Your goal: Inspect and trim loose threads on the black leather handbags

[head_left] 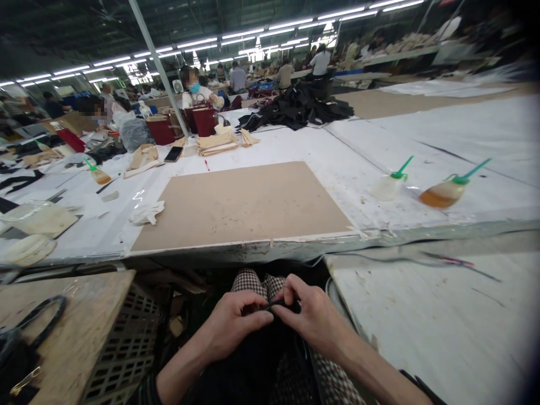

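Both my hands are low in the view, over my lap, below the table's front edge. My left hand [236, 323] and my right hand [310, 315] meet fingertip to fingertip and pinch a thin black strip [274, 304] between them. Dark black material [253, 365] lies on my lap under the hands, over chequered cloth [253, 279]. Fingers of both hands are curled closed on the strip.
A brown board [240, 205] lies on the white table [358, 169] ahead. Two glue bottles with green nozzles [442, 191] [390, 183] lie at right, a crumpled white rag [145, 212] at left. A wooden board with a black handle [42, 318] is at lower left. Other people work at the back.
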Demonstrator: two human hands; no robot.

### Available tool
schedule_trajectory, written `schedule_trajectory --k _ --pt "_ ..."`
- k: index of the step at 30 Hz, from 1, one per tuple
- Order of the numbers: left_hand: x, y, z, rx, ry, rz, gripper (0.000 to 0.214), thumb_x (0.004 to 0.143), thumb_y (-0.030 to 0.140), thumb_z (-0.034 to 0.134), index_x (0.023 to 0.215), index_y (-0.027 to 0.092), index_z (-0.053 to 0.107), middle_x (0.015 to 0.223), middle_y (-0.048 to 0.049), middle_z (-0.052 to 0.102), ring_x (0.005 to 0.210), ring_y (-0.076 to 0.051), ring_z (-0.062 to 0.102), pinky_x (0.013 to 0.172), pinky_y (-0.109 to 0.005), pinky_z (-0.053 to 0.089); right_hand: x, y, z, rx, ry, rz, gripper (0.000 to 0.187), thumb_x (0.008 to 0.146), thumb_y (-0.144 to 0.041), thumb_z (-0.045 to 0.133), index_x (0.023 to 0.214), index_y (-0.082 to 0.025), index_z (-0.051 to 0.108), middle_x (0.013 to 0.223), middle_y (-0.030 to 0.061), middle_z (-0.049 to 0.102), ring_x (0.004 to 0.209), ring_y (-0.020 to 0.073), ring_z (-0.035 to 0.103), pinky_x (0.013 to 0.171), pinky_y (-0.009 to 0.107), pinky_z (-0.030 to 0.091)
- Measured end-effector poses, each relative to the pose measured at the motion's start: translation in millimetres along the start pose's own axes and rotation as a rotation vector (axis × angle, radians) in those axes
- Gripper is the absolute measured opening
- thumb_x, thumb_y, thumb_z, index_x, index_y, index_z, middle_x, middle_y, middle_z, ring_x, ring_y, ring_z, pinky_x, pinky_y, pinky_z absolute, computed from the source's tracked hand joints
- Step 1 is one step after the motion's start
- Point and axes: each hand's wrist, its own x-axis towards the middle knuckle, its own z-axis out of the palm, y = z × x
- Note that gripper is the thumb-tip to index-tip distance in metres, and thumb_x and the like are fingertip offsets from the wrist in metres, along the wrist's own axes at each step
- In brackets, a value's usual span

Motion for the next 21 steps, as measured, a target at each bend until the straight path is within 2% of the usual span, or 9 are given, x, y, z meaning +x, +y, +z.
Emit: schedule_trajectory --k 5,9,12,14,15,17,19,21 --pt "9 5 5.4 0.158 -0.020 0.034 0.022 0.087 0.029 0.059 0.071 0.015 0.065 0.066 0.0030 0.053 0.066 -0.012 0.045 0.061 -0.023 0.032 -2 5 -3 0.168 -0.005 -0.011 0.018 0.075 -0.013 0.065 0.081 -0.021 0.051 0.077 -0.0044 0.063 0.073 0.0150 0.060 0.067 0.025 0.043" --pt "10 5 7.6 0.213 0.009 0.030 0.021 0.085 0.029 0.061 0.069 0.016 0.063 0.065 0.0031 0.052 0.065 -0.012 0.045 0.060 -0.023 0.032 1 10 -7 0.227 -0.032 0.006 0.018 0.075 -0.013 0.066 0.077 -0.021 0.050 0.075 -0.0043 0.065 0.073 0.0155 0.063 0.068 0.025 0.045" --pt "12 5 7.2 0.206 0.037 0.055 0.016 0.083 0.028 0.062 0.073 0.017 0.064 0.075 0.0006 0.060 0.073 -0.014 0.051 0.066 -0.023 0.037 -2 8 -18 0.247 -0.106 0.003 0.015 0.082 -0.015 0.061 0.094 -0.022 0.055 0.085 -0.0007 0.073 0.085 0.0192 0.069 0.080 0.030 0.049" --pt "14 5 6.4 0.177 0.032 0.048 0.010 0.080 0.027 0.065 0.080 0.017 0.066 0.084 -0.0011 0.064 0.080 -0.017 0.055 0.070 -0.023 0.040 -13 3 -26 0.211 -0.118 0.026 0.031 0.087 -0.021 0.059 0.117 -0.022 0.053 0.110 0.0062 0.073 0.107 0.0234 0.066 0.094 0.037 0.048" --pt "14 5 6.2 0.153 0.013 0.029 0.011 0.079 0.027 0.066 0.085 0.017 0.067 0.087 -0.0016 0.065 0.081 -0.017 0.056 0.071 -0.024 0.041 -23 1 -29 0.176 -0.111 0.045 0.043 0.088 -0.026 0.058 0.130 -0.021 0.048 0.126 0.0100 0.066 0.119 0.0256 0.060 0.102 0.042 0.046" --pt "15 5 6.3 0.100 -0.044 -0.027 0.019 0.077 0.027 0.068 0.093 0.017 0.068 0.089 -0.0019 0.067 0.081 -0.018 0.057 0.069 -0.024 0.042 -49 -2 -27 0.089 -0.097 0.065 0.066 0.090 -0.037 0.059 0.148 -0.022 0.032 0.151 0.0139 0.043 0.138 0.0299 0.041 0.113 0.050 0.036" --pt "15 3 7.3 0.078 -0.096 -0.073 0.023 0.076 0.029 0.069 0.095 0.016 0.069 0.086 -0.0015 0.067 0.078 -0.018 0.057 0.066 -0.024 0.042 -78 1 -14 0.000 -0.094 0.026 0.087 0.086 -0.044 0.064 0.156 -0.024 0.018 0.160 0.0121 0.024 0.146 0.0334 0.025 0.118 0.055 0.027" --pt "16 0 8.6 0.112 -0.125 -0.085 0.021 0.074 0.029 0.070 0.090 0.015 0.070 0.081 -0.0004 0.066 0.074 -0.017 0.056 0.063 -0.024 0.041 -105 12 6 -0.055 -0.063 -0.031 0.097 0.080 -0.042 0.070 0.157 -0.030 0.012 0.162 0.0073 0.018 0.146 0.0353 0.020 0.118 0.056 0.027"
